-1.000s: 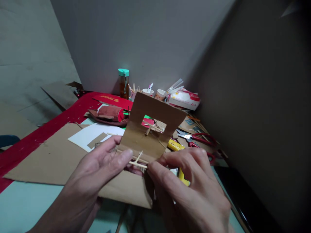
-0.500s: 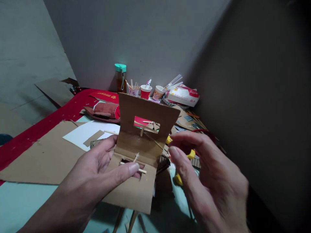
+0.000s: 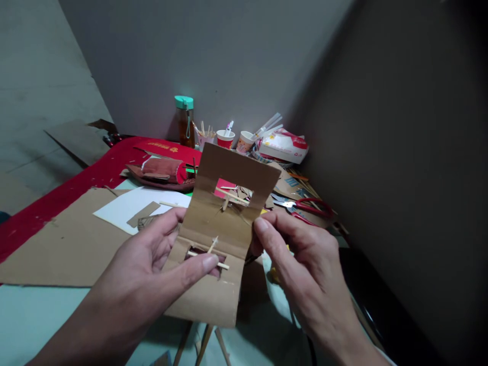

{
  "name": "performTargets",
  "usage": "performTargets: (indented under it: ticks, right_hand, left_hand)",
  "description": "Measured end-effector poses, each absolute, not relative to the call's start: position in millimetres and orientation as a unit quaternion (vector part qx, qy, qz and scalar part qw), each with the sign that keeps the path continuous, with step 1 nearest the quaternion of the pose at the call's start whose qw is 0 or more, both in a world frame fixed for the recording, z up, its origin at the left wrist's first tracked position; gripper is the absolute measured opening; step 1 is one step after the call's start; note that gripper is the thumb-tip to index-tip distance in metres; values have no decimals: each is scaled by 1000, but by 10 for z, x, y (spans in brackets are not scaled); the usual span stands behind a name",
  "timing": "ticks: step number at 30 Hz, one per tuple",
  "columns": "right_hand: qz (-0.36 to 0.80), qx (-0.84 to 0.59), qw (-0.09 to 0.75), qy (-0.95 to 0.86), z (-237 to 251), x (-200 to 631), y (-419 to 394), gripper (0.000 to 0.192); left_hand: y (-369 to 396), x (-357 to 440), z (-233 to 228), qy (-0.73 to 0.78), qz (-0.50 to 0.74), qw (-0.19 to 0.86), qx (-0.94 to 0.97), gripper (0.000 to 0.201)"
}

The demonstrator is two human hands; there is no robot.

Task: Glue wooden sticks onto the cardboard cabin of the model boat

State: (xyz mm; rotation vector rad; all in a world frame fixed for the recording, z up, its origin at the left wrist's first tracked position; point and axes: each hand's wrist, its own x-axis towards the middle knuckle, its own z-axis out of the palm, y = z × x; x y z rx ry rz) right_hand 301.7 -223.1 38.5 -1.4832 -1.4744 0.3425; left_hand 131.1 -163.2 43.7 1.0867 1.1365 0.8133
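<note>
My left hand (image 3: 148,274) is closed around a folded piece of brown cardboard (image 3: 213,223), its thumb pressed on a thin wooden stick (image 3: 224,266) lying across the lower cut-out. A short stick stands up beside it. In the upper flap is a second rectangular window, crossed by another wooden stick (image 3: 232,197) with a short peg below. From the peg a thin strand runs toward the right edge. There my right hand (image 3: 301,259) pinches the cardboard's side between thumb and fingers; the fingertips behind it are hidden.
Red-handled scissors (image 3: 305,206) lie right of the cardboard. Behind stand a bottle (image 3: 184,122), paper cups (image 3: 225,139) of sticks, pens and straws, and a white-and-red box (image 3: 282,146). A cardboard sheet (image 3: 49,244) and white paper (image 3: 133,206) lie left.
My right hand has moved left and closed on the cardboard's right edge; its fingers were apart from that edge before. The upper flap has tilted slightly. The scissors are now visible.
</note>
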Motion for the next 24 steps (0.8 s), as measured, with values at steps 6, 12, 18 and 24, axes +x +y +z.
performTargets:
  ticks: [6, 12, 18, 24]
  right_hand:
    - [56, -600, 473, -643, 314, 3029, -2175, 30]
    - [23, -586, 479, -653, 312, 3010, -2160, 28]
    - [79, -594, 479, -641, 354, 3005, -2201, 29]
    - [63, -608, 457, -646, 325, 3006, -2186, 35]
  left_hand:
    - [-1621, 1294, 442, 480, 352, 652, 471, 54]
    - [-1618, 1291, 449, 485, 341, 650, 475, 58]
    - [-1624, 1301, 443, 490, 331, 636, 496, 56]
    - [-1603, 1267, 403, 500, 296, 648, 493, 77]
